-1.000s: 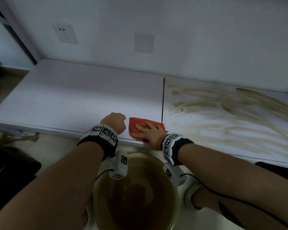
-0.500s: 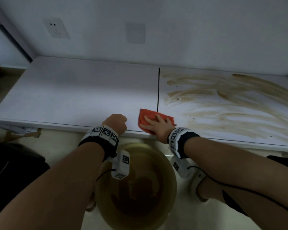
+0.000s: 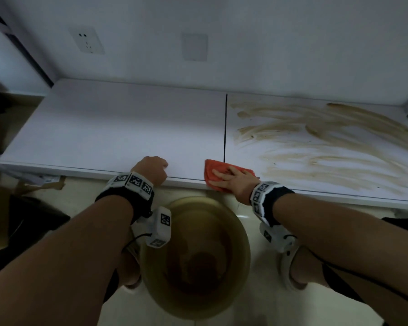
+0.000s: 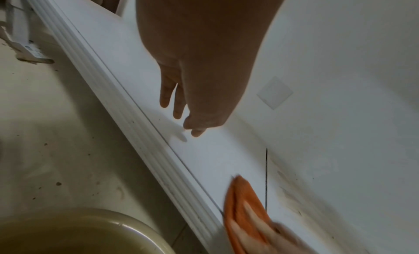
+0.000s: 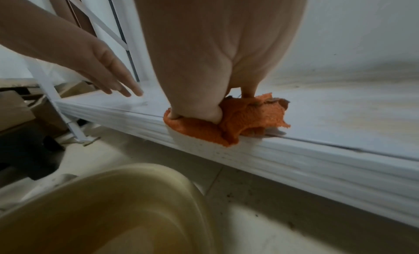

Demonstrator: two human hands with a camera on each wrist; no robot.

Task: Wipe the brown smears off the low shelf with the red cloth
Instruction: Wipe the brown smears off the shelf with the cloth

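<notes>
Red cloth (image 3: pixel 216 175): bunched flat on the low shelf (image 3: pixel 127 128) at its front lip, straddling the dark seam (image 3: pixel 225 128) between the two panels, one fold hanging a little over the lip. It sits at the seam, I judge, because that is where the dirty panel begins.

Right hand (image 3: pixel 233 182): lies palm-down on the cloth with fingers (image 3: pixel 218 172) laid out straight across it, pressing, not clenched round it. A flat hand spreads the load, which suits scrubbing better than a pinch would.

Brown smears (image 3: pixel 327 137): long streaks across the panel on the far side of the seam from the left hand, running from near the seam outward and back toward the wall. The cloth touches only their nearest edge; most of the wiping looks still to do.

Left hand (image 3: pixel 152 169): on the clean panel, near the seam, at the front lip. Holds nothing; the left wrist view shows fingers (image 4: pixel 178 103) relaxed and hanging just over the shelf. Probably there to steady the crouch.

Basin (image 3: pixel 243 231): on the floor just below the seam, holding murky brown water; likely kept close for rinsing the cloth.

Wall socket (image 3: pixel 86 40): on the wall well behind the seam, on the clean panel's side.
</notes>
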